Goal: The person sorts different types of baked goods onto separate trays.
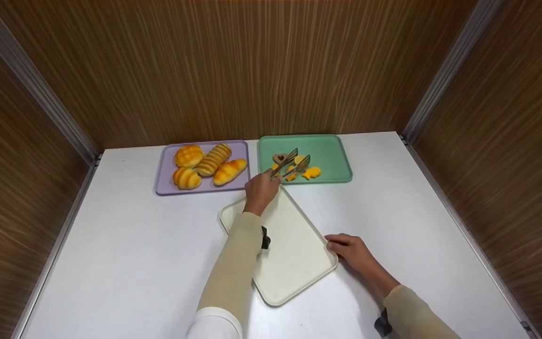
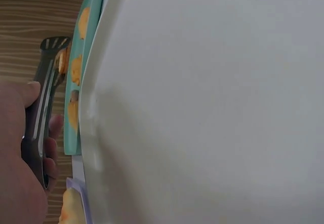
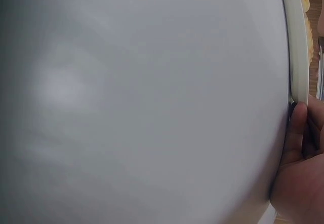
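Note:
My left hand (image 1: 260,189) grips a pair of metal tongs (image 1: 304,163), whose slotted ends are spread over the green tray (image 1: 341,162). A pale yellow cookie (image 1: 299,159) shows between the tong ends; whether they touch it I cannot tell. Around it lie a brown heart cookie (image 1: 279,159), a yellow fish-shaped cookie (image 1: 312,173) and other yellow pieces. The left wrist view shows thumb and fingers around the tongs (image 2: 38,112). My right hand (image 1: 353,252) holds the rim of the cream tray (image 1: 294,263) near its right corner; the tray lies slanted under my left forearm.
A purple tray (image 1: 163,181) at the back left carries several breads, among them a striped loaf (image 1: 214,159) and a long golden roll (image 1: 230,172). Wood-patterned panels (image 1: 252,70) enclose the white table (image 1: 125,254) at the back and sides.

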### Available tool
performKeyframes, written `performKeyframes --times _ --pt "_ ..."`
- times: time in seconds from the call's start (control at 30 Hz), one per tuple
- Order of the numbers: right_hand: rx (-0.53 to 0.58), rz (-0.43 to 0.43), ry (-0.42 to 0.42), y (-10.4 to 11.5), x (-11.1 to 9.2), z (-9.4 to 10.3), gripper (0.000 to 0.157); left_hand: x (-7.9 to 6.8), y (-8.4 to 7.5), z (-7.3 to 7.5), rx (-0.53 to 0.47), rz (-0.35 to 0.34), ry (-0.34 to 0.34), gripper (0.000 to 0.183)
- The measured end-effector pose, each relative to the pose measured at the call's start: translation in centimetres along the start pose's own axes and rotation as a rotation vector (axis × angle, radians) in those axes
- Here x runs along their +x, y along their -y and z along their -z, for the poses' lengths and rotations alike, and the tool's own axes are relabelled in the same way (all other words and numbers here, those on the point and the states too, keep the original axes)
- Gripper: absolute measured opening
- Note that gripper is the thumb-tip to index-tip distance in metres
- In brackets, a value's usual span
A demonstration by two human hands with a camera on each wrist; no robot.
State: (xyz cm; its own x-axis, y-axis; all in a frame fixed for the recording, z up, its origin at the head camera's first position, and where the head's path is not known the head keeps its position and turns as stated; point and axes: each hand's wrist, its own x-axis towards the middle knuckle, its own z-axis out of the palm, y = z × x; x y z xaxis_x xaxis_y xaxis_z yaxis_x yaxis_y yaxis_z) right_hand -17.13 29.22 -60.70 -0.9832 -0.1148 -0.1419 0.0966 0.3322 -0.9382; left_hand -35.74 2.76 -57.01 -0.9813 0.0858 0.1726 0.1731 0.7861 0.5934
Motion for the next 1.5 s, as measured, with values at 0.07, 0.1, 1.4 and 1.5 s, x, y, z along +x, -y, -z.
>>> performKeyframes --times 0.07,0.1,1.4,1.5 --pt "-0.007 0.001 -0.004 0.0 0.2 -0.2 0.037 0.1 0.0 -0.2 0.013 -0.003 -0.009 0.044" --pt "-0.010 -0.002 -0.006 0.1 0.3 -0.4 0.037 0.2 0.0 -0.2 0.017 -0.006 -0.013 0.044" --pt "-0.078 0.011 -0.047 0.4 0.0 -0.5 0.032 -7.0 1.1 5.8 -0.008 -0.035 -0.047 0.059" --pt "-0.079 0.016 -0.036 1.6 -0.6 -0.5 0.031 -8.5 1.7 7.1 -0.004 -0.040 -0.056 0.063"
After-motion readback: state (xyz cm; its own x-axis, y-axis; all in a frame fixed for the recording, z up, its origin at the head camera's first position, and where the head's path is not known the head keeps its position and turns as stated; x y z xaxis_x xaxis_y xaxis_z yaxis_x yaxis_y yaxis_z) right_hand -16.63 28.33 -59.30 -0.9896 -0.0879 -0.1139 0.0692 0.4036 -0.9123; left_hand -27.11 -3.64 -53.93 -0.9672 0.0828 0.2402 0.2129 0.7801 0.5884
